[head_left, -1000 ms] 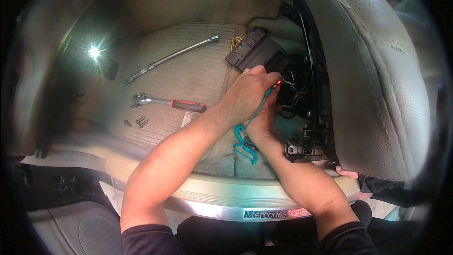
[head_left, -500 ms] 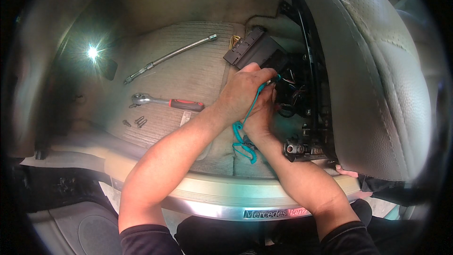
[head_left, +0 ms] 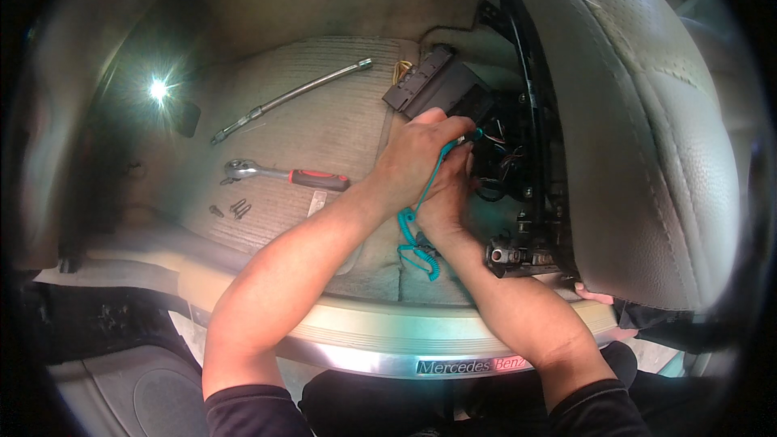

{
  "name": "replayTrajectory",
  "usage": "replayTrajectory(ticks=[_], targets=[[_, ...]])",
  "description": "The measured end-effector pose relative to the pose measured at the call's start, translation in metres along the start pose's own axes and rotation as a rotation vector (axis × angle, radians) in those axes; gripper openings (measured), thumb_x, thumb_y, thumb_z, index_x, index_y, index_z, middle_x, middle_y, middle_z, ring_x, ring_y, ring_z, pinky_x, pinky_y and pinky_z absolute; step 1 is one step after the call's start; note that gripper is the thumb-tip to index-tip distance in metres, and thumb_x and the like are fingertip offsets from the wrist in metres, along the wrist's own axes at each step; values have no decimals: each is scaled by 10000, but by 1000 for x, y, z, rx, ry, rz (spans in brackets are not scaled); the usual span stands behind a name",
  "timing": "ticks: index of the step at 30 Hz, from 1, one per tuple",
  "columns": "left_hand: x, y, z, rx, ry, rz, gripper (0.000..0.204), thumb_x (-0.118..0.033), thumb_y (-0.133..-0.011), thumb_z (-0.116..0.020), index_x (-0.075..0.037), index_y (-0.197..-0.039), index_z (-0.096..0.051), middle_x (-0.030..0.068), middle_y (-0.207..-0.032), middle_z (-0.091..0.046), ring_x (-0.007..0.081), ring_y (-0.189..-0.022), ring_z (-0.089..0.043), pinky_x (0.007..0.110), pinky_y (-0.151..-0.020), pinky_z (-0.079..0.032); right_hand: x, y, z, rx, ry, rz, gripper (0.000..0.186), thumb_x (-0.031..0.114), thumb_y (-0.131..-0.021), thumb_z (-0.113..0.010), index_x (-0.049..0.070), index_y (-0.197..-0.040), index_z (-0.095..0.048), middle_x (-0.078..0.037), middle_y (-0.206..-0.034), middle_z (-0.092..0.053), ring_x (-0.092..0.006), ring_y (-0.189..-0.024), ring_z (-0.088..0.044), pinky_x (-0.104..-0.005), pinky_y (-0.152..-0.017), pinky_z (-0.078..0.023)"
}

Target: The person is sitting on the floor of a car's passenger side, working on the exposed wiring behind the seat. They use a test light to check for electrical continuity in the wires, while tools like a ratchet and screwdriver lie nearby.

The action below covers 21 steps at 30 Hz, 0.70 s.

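Note:
My left hand (head_left: 413,154) is closed on a teal test probe (head_left: 460,140) beside the exposed wiring (head_left: 506,158) at the seat's base. My right hand (head_left: 449,193) lies partly beneath it, fingers curled; whatever they hold is hidden. From the probe a teal coiled cord (head_left: 427,263) hangs down onto the carpet. Just above my hands is a dark grey plastic module (head_left: 429,85), with yellow wires at its left end.
A long steel extension bar (head_left: 291,97), a ratchet (head_left: 312,176) and several bolts (head_left: 238,207) lie on the ribbed mat. A bright light (head_left: 159,90) shines at left. The leather seat (head_left: 639,162) and black rail (head_left: 530,73) border the right; the door sill (head_left: 340,332) crosses below.
Since a second ago my left hand has shifted slightly up and left with the probe, and the red glow at the probe's end no longer shows. The module has moved slightly left.

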<state>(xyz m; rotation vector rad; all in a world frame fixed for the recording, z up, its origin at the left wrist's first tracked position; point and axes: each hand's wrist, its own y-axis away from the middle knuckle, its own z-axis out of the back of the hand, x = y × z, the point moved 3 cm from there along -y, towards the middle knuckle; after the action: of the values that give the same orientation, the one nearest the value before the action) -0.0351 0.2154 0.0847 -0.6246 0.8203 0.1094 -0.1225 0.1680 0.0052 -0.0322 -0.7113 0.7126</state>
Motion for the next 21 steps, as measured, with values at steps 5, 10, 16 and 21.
replayTrajectory(ticks=[5, 10, 16, 21], targets=[[3, -3, -5, -11, -10, 1, 254, -106, -886, -679, -24, -1126, -687, 188, -971, -664, 388, -919, -659, 436, -788, -537, -1, 0, 0, -40, 16, 28, 743, 336, -754, -801, -4, -1302, -431, -218, -1254, -492, -377, -1214, -495, -498, -989, -434], [5, -3, -6, -16, -13, 40, 237, -104, -887, -685, -23, -1111, -692, 186, -970, -671, 391, -908, -664, 439, -780, -539, -2, 0, -1, -16, -37, -18, 710, 318, -795, -769, -8, -1321, -423, -223, -1271, -495, -385, -1236, -468, -515, -1008, -411], [13, -4, -7, -21, 21, 14, 228, -109, -890, -687, -28, -1103, -695, 187, -979, -676, 387, -917, -667, 430, -782, -542, 7, 1, 6, 16, -55, -30, 607, 287, -863, -700, -1, -1331, -442, -215, -1277, -510, -393, -1234, -461, -510, -1004, -411], [15, -4, -8, -15, 37, 71, 232, -111, -898, -683, -27, -1114, -692, 186, -992, -680, 376, -919, -672, 421, -793, -544, 3, 0, -2, -55, -72, 33, 527, 271, -879, -688, 4, -1291, -499, -215, -1273, -531, -392, -1226, -464, -504, -1014, -407]])
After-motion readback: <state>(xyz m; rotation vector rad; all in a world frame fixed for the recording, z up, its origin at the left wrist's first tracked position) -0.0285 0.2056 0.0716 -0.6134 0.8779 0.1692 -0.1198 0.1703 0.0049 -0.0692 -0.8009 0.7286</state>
